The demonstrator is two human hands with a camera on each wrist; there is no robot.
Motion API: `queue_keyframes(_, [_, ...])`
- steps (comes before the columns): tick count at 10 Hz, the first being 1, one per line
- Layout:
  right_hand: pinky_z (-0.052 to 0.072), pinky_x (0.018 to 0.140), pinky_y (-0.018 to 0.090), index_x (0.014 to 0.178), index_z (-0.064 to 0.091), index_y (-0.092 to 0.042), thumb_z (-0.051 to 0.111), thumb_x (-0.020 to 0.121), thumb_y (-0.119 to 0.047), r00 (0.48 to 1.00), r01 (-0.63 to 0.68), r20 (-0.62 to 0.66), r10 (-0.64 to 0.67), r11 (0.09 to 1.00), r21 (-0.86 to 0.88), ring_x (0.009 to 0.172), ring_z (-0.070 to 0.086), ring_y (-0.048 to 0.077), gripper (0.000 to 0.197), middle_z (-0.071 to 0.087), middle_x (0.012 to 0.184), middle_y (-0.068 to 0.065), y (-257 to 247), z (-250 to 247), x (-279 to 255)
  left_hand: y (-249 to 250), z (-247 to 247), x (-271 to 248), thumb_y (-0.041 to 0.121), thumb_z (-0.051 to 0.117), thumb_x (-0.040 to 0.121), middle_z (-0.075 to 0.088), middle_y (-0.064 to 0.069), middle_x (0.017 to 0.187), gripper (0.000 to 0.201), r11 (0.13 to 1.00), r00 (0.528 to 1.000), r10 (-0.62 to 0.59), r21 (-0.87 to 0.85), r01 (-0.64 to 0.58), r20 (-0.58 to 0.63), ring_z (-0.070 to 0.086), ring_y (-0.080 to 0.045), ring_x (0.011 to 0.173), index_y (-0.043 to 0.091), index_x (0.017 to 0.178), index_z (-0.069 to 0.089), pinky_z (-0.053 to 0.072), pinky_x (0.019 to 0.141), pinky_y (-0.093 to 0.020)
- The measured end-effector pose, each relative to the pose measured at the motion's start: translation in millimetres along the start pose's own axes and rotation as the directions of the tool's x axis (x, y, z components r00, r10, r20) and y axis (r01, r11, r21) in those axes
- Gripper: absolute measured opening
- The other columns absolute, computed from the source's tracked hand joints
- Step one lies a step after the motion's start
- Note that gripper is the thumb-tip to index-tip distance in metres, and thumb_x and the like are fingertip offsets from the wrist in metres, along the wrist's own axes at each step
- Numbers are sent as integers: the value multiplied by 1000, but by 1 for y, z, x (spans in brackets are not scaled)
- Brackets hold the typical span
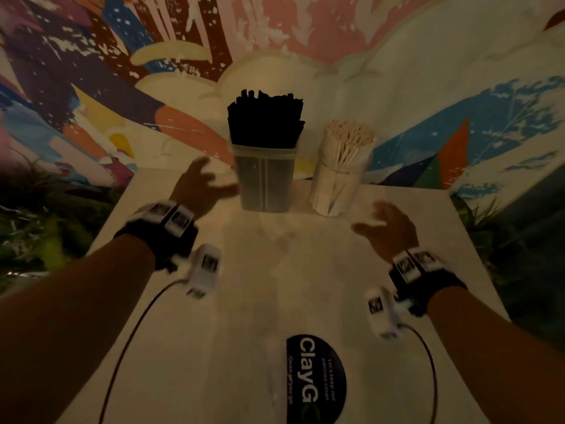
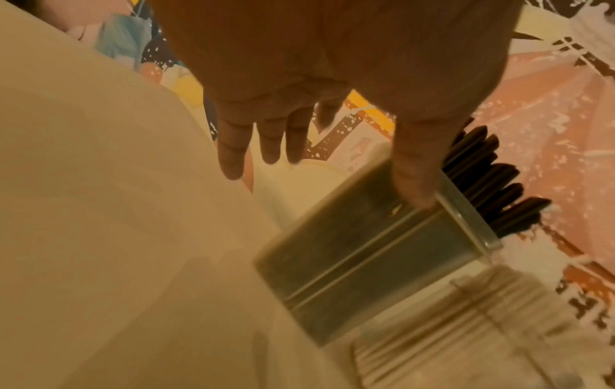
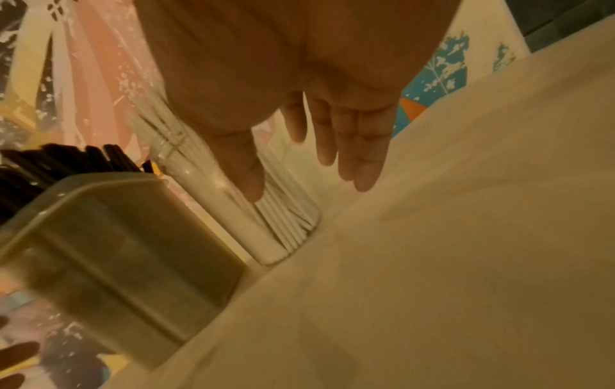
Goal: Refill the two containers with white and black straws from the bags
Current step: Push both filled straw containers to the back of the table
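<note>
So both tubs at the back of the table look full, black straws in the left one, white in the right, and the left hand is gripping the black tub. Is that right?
Nearly. The left hand is not gripping the black tub: the head view shows it open beside the tub, fingers spread, holding nothing. The rest stands: black straws on the left, white straws on the right, both tubs full at the back of the table.

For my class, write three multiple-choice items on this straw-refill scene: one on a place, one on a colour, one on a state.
1. Where is the jar of white straws?
A. right of the black-straw container
B. left of it
C. behind it

2. What colour is the round sticker on the table?
A. red
B. black
C. yellow

3. How are the left hand and right hand?
A. both holding straws
B. one holding a bag
C. both open, holding nothing

Key: 1 A, the head view shows them side by side; 2 B, dark disc with white lettering; 3 C, fingers spread in the wrist views.
</note>
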State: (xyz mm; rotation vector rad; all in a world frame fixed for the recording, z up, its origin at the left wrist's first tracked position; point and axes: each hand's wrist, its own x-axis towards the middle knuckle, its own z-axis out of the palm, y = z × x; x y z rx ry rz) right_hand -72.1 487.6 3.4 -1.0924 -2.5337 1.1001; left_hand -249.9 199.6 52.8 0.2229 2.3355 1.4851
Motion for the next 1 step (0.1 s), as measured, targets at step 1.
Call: queue_keyframes(1, [46, 86, 32, 108, 66, -18, 72, 81, -35, 997, 49, 64, -45, 997, -55, 99, 61, 23, 32, 69, 108, 5, 34, -11, -47, -41, -17, -45, 33, 72, 78, 59, -17, 124, 48, 971, 999, 3, 239, -15, 51, 57, -33, 111, 2, 112, 55, 46, 96, -43])
